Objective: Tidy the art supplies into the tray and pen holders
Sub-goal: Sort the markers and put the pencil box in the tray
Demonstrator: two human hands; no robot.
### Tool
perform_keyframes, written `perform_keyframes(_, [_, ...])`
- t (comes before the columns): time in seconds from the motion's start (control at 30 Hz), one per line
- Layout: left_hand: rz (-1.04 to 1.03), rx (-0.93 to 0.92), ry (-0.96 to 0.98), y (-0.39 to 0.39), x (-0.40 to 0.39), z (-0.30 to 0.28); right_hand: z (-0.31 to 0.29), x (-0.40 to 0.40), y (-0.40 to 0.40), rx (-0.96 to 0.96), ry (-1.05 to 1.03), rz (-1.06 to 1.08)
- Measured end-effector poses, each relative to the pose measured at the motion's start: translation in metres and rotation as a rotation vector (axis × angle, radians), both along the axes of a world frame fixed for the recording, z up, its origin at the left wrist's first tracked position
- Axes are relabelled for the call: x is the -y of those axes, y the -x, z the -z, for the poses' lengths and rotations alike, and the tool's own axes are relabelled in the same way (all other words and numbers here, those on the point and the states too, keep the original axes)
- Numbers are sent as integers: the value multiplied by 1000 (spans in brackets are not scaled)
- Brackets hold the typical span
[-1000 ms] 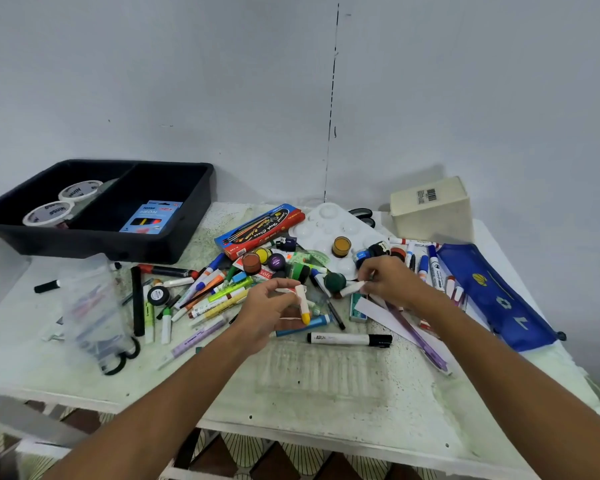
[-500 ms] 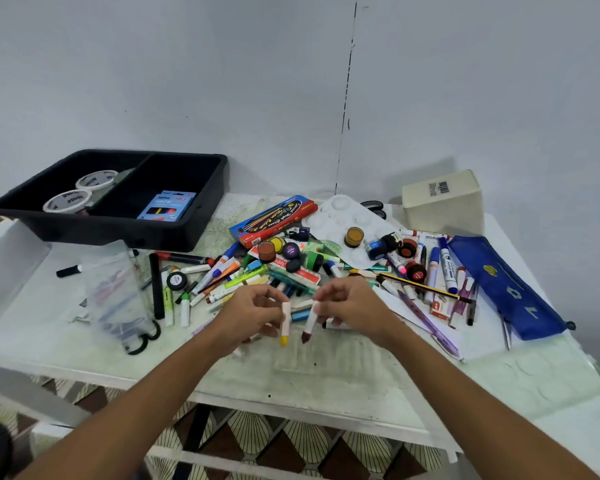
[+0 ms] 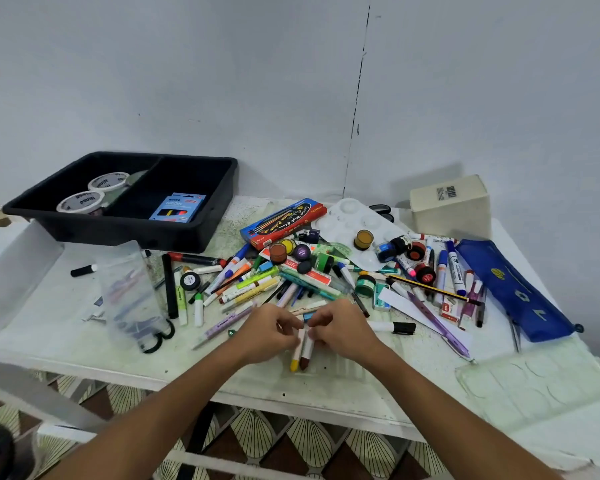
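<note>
- The left hand (image 3: pixel 269 332) pinches a short white crayon with a yellow tip (image 3: pixel 297 351), tip pointing down toward the person.
- The right hand (image 3: pixel 340 332) pinches a short white crayon with a dark red tip (image 3: pixel 306 353). The two crayons sit side by side and seem to touch, though the fingers hide part of them.
- Both hands are close together over the near part of the white stained table (image 3: pixel 222 379).
- Just behind them lies a messy pile of coloured markers, pens and little paint pots (image 3: pixel 284 271).
- Far back on the left sits the black plastic tray with two parts (image 3: pixel 125 226), with two white tape rolls (image 3: pixel 94 194) and a small blue box (image 3: pixel 179 207) inside.
</note>
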State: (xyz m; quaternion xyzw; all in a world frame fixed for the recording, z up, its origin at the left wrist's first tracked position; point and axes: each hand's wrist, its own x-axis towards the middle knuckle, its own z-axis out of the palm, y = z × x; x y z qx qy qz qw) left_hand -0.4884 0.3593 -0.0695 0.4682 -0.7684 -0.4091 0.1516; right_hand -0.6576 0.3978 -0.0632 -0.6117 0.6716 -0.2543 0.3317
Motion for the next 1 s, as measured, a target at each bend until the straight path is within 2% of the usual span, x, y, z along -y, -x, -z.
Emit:
perform_keyframes(0.33, [71, 106, 220, -5, -8, 4, 2, -3, -6, -98, -12, -28])
perform_keyframes(1.0, [11, 50, 316, -11, -19, 10, 6, -4, -10, -165, 6, -86])
